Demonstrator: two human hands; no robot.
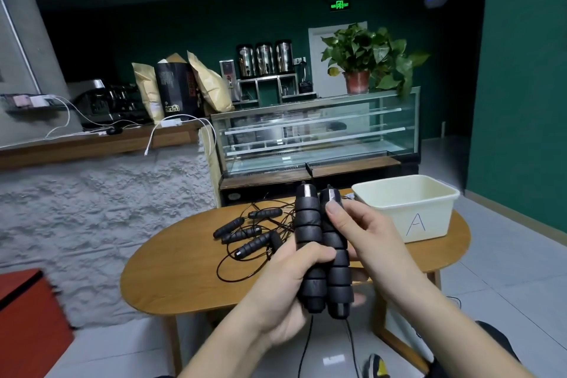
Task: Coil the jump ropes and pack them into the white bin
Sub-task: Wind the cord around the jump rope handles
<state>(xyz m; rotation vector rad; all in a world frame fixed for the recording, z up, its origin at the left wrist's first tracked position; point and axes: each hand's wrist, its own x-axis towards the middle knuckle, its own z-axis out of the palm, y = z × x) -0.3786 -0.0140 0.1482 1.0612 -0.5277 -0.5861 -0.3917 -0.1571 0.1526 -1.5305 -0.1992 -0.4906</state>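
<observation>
Head view is showing the left hand (285, 294) wrapping its grip round two black foam jump-rope handles (322, 252), held upright side by side, thumb curling across their fronts. The right hand (365, 233) is pinching the right handle near its top, thumb pressing by the silver collar, fingers curling behind. Thin black cords (306, 344) are hanging from the handles' lower ends toward the floor. At 10 o'clock from the hands, more jump ropes (248, 233) are lying tangled on the oval wooden worktop (171, 279). At 2 o'clock, the white bin (408, 209), marked with an A, is sitting on the worktop's right end, near the right hand.
</observation>
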